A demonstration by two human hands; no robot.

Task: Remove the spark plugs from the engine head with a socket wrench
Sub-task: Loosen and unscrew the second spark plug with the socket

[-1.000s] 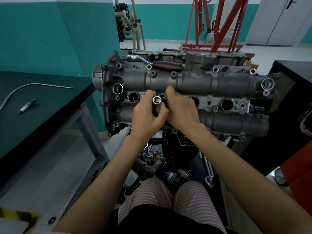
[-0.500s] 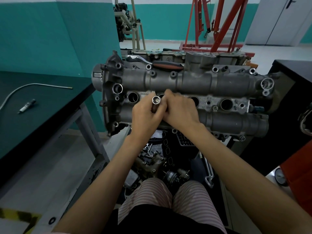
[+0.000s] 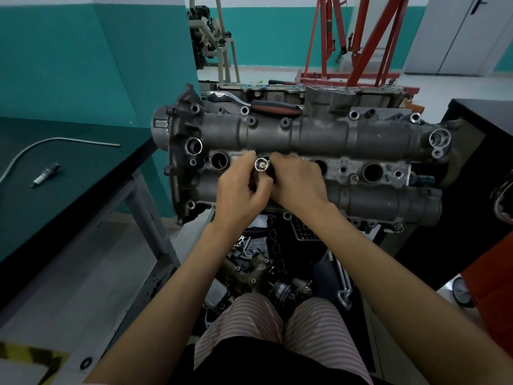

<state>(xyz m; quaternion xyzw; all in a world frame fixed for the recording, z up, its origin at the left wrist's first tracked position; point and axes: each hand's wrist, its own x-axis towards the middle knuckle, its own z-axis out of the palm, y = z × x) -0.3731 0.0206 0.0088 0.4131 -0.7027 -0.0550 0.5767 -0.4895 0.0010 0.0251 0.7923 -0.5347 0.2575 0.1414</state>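
Note:
A grey engine head [image 3: 319,134] lies across the middle of the view with a row of round plug wells. Over the second well from the left stands a shiny socket [image 3: 261,164], its open end facing me. My left hand [image 3: 241,193] grips the socket's shaft from the left. My right hand [image 3: 298,184] holds it from the right, fingers curled around it. The well under the socket is hidden by both hands. A ratchet wrench with a red and black handle [image 3: 273,106] lies on the head's far edge. One removed spark plug [image 3: 45,175] rests on the green bench.
A green-topped bench [image 3: 69,190] stands at the left with a bent metal tube [image 3: 55,141] on it. Loose engine parts [image 3: 249,262] lie on the floor below the head. A red engine hoist [image 3: 361,43] stands behind. A dark cabinet [image 3: 485,120] is at the right.
Both hands have shifted slightly on the socket, turning it a little over the second well. The socket stays at nearly the same spot.

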